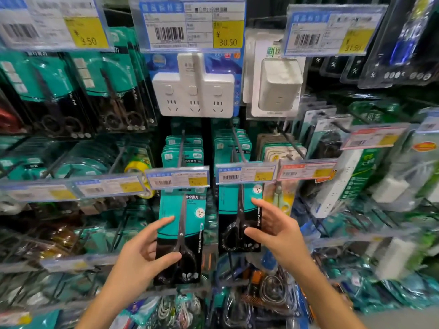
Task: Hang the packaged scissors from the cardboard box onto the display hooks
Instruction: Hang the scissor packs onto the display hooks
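A teal-and-black packaged pair of scissors [183, 233] hangs below a price label [177, 179], its top hidden behind that label. My left hand [145, 252] grips its left edge, forefinger high on the side and thumb on the front. A second packaged pair of scissors [237, 222] hangs to the right under another label [245, 174]. My right hand [273, 229] is at its right edge with fingers spread and thumb over the front, gripping nothing. Display hooks [182, 143] [237, 148] carry more teal packs behind. No cardboard box is in view.
White power strips [193, 91] and a wall adapter [279, 84] hang above. More scissor packs [71, 91] fill the upper left hooks, tape rolls [140, 166] sit left of centre, and green packaged goods [370, 174] crowd the right. Loose packs lie on lower hooks [249, 293].
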`<state>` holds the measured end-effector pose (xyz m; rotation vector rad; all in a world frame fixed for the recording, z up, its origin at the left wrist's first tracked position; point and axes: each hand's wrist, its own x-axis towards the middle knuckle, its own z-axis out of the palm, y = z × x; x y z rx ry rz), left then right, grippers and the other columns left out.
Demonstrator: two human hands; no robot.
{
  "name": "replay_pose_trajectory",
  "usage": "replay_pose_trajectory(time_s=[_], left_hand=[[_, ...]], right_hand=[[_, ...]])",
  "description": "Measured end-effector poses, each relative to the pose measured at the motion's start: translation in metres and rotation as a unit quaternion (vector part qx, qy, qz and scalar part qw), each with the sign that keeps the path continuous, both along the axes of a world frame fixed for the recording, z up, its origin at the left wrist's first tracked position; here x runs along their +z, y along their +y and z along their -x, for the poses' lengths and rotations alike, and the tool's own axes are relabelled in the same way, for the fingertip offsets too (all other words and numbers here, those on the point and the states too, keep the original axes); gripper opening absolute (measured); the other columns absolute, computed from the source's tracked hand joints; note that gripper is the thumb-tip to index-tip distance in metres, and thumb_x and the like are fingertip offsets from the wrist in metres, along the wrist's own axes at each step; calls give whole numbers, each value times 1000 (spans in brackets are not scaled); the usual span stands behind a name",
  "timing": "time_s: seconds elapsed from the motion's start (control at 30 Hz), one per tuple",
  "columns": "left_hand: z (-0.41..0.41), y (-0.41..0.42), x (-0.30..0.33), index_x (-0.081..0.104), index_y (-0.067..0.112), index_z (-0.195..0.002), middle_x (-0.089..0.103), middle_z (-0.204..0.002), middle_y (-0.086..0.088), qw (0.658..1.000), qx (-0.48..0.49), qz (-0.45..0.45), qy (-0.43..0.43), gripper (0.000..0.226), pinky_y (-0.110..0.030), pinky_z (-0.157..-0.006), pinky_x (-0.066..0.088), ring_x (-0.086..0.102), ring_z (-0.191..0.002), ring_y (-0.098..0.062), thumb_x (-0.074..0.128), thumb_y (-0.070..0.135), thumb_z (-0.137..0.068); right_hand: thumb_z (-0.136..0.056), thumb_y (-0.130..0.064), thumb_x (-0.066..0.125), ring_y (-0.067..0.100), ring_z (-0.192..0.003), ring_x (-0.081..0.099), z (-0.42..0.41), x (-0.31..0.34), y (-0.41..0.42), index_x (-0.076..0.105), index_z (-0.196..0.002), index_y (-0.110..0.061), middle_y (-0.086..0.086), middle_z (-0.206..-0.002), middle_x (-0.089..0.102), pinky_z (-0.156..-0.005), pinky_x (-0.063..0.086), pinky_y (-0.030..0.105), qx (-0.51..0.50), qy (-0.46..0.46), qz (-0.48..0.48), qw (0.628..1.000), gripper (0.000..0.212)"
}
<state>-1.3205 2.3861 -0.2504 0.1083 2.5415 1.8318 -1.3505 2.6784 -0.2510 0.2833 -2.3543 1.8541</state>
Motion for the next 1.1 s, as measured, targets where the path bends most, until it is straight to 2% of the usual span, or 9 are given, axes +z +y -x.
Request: replay_pose_trajectory(time_s=[0.13, 0.2, 0.27, 0.37, 0.57, 0.7, 0.8, 0.97, 1.1], left_hand=[[-6, -2, 1, 57, 59, -117, 49, -140, 21, 1000, 10, -7, -12, 66, -37, -111, 38, 41, -135, -7, 81, 18, -70], [-5, 2, 3, 57, 56, -120, 50, -137, 24, 1000, 16, -9, -2, 68, -29, -109, 41, 46, -125, 8, 81, 16, -71], [-3, 10, 7, 57, 47, -123, 48, -133, 29, 1000, 11, -17, 13, 67, -6, -93, 43, 47, -109, 26, 79, 8, -73], [3, 22, 12, 56, 38, -123, 47, -126, 30, 999, 10, -30, 21, 65, 5, -76, 40, 47, -97, 33, 76, -1, -75], [4, 31, 17, 56, 39, -120, 49, -120, 30, 998, 15, -59, 23, 65, 5, -72, 41, 49, -90, 34, 76, -3, -74], [-2, 27, 15, 56, 37, -123, 56, -109, 44, 998, 14, -59, 18, 65, 4, -74, 41, 48, -94, 34, 77, -1, -73], [-8, 20, 13, 56, 39, -123, 49, -121, 37, 998, 16, -53, 10, 65, 6, -75, 40, 45, -95, 35, 78, 3, -73], [-13, 13, 17, 56, 36, -123, 48, -122, 31, 999, 17, -48, 4, 65, 5, -72, 41, 48, -92, 34, 76, -2, -74], [-10, 10, 16, 57, 38, -121, 49, -122, 30, 999, 14, -43, 10, 65, 2, -78, 44, 48, -95, 33, 76, -2, -73]], right_hand=[[-74, -16, 78, -16, -115, 51, 2, -2, 0, 59, -119, -42, -43, -119, 56, -90, 39, 1, -1, 11, -8, 1000, 55], [-75, -20, 76, -17, -118, 49, 3, -2, 1, 58, -120, -42, -44, -120, 54, -92, 38, 2, 0, 20, -23, 1000, 54], [-76, -21, 76, -13, -122, 48, 3, -2, 3, 58, -124, -39, -39, -125, 54, -97, 38, 4, 3, 22, -36, 999, 54], [-79, -13, 76, -13, -118, 51, 0, -1, 3, 58, -125, -35, -39, -123, 56, -94, 40, 4, 9, 16, -31, 999, 54], [-78, 2, 76, -11, -104, 61, -4, 1, 3, 60, -124, -27, -38, -111, 63, -84, 45, 4, 0, 0, -3, 1000, 57], [-78, 5, 74, -16, -102, 60, -4, 1, 5, 58, -125, -27, -41, -106, 63, -82, 44, 2, 5, -10, 8, 1000, 58], [-79, 5, 73, -22, -97, 58, 4, -1, 6, 56, -124, -31, -44, -100, 62, -79, 42, -1, 19, -28, 8, 999, 60], [-79, -9, 76, -20, -108, 52, 19, -8, 0, 57, -121, -43, -29, -123, 54, -89, 42, 3, -3, -25, 6, 1000, 58], [-85, -3, 71, -11, -115, 52, 34, -10, -7, 54, -123, -35, -21, -126, 53, -88, 42, 4, -13, -14, 32, 999, 53]])
